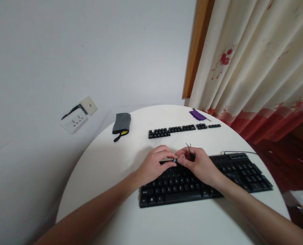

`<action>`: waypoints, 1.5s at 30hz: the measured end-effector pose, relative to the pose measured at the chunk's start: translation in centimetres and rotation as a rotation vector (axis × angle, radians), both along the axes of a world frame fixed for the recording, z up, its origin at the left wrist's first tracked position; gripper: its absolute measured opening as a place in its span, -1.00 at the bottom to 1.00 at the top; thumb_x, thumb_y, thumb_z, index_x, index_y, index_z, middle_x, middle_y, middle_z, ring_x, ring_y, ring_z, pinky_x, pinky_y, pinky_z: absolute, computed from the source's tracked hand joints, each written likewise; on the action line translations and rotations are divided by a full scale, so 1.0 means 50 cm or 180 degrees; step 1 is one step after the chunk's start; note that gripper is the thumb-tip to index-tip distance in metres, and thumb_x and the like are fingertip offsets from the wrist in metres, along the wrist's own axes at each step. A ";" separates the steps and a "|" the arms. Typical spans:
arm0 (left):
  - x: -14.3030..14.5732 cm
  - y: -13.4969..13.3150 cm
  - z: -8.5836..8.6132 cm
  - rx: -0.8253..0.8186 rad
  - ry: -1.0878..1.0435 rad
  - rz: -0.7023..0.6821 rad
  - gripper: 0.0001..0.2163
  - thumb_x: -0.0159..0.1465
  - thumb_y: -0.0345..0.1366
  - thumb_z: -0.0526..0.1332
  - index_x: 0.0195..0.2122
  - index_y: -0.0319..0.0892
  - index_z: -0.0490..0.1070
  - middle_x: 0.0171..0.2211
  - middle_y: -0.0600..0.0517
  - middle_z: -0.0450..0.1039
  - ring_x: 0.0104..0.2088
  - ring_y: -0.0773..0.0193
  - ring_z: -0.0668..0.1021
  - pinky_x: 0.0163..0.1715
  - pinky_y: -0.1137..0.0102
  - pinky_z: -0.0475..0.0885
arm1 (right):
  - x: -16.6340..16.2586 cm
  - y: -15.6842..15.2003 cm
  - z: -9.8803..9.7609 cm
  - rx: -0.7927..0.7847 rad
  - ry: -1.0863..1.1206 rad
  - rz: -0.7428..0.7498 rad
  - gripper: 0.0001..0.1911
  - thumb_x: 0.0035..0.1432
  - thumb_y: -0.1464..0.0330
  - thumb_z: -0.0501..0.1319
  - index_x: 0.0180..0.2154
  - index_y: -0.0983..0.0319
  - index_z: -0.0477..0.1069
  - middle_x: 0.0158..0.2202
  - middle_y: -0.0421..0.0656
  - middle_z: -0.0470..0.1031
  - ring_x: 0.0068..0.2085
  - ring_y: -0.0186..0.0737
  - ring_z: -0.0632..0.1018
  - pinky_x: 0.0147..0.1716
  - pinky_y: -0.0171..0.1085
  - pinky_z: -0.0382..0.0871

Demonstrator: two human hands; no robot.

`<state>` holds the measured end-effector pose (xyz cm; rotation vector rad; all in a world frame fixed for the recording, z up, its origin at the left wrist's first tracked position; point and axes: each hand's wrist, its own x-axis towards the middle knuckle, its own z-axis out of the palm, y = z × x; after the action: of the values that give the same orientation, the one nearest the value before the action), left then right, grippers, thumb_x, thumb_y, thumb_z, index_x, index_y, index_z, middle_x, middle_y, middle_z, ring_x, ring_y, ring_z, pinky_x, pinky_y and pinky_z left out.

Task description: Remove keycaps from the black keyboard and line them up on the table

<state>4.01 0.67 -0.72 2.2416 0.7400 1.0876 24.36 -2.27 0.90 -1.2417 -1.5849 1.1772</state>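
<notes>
Keycap (175,160), small and black, sits between the fingertips of both hands, just above the upper left rows of the keyboard (243,173). Nearest the camera, two bare forearms run in over the white round table (115,160). The keyboard lies across the near-right part of the table, its cable (233,152) trailing off the far edge. The left hand (153,166) is curled, thumb and forefinger pinching the keycap. The right hand (199,165) is closed around a wire puller (191,152), prongs pointing up and away, with its fingertips meeting the cap too. Whether the cap is clipped in the wires or already free is too small to tell. Judgement: keep the pinch on the cap's sides, stay low over the board so a slip lands on the keys, and ease the wires off evenly rather than twisting. Farther back, loose keycaps (177,130) lie in neat rows. A grey pouch (121,123) with a yellow edge lies far left and a purple item (198,115) far right. Beyond are a wall socket (74,120) on the left and a floral curtain (255,68) on the right.
</notes>
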 end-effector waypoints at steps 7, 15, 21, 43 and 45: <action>-0.001 0.005 -0.003 0.0035 -0.0024 0.0304 -0.86 0.15 -0.29 0.44 -0.31 -0.18 0.56 -0.36 0.00 0.52 -0.30 0.25 0.56 -0.25 0.37 0.46 | 0.005 -0.007 0.001 0.0961 -0.0805 0.0262 -0.87 0.19 0.42 0.25 -0.22 0.19 0.55 -0.27 -0.16 0.55 -0.29 -0.24 0.50 -0.29 -0.29 0.33; -0.004 0.010 -0.009 0.0024 -0.0032 0.0302 -0.81 0.15 -0.19 0.43 -0.29 -0.16 0.57 -0.38 0.01 0.52 -0.30 0.23 0.55 -0.24 0.36 0.45 | 0.003 -0.007 0.003 0.1194 -0.1191 0.0211 -0.90 0.19 0.44 0.28 -0.24 0.19 0.54 -0.27 -0.15 0.56 -0.24 -0.20 0.54 -0.21 -0.27 0.36; -0.052 0.060 -0.007 -0.0071 -0.0193 0.0795 -0.68 0.44 -0.21 0.05 -0.31 -0.19 0.56 -0.40 -0.01 0.52 -0.32 0.26 0.55 -0.25 0.38 0.41 | 0.040 0.057 -0.013 0.1231 -0.1810 -0.0283 -0.92 0.16 0.38 0.30 -0.28 0.23 0.56 -0.32 -0.14 0.58 -0.33 -0.19 0.53 -0.29 -0.27 0.34; -0.100 0.156 -0.058 -0.0964 -0.1072 0.1768 -0.52 0.33 0.04 0.08 -0.49 -0.26 0.51 -0.61 0.02 0.41 -0.55 0.33 0.43 -0.48 0.43 0.32 | 0.001 0.227 -0.057 0.0573 -0.3078 -0.0534 -0.82 0.15 0.30 0.28 -0.26 0.23 0.61 -0.27 -0.03 0.64 -0.22 -0.10 0.61 -0.29 -0.29 0.33; -0.100 0.156 -0.060 -0.0960 -0.1078 0.1749 -0.52 0.33 0.04 0.08 -0.50 -0.26 0.51 -0.60 0.02 0.41 -0.55 0.33 0.43 -0.48 0.44 0.32 | 0.001 0.224 -0.060 0.0511 -0.3080 -0.0595 -0.80 0.14 0.29 0.28 -0.25 0.24 0.61 -0.26 -0.02 0.64 -0.22 -0.09 0.62 -0.30 -0.28 0.34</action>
<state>-0.99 8.49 -3.72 1.5805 1.3085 1.4448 24.39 8.92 -2.08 -1.9431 -2.0944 0.2809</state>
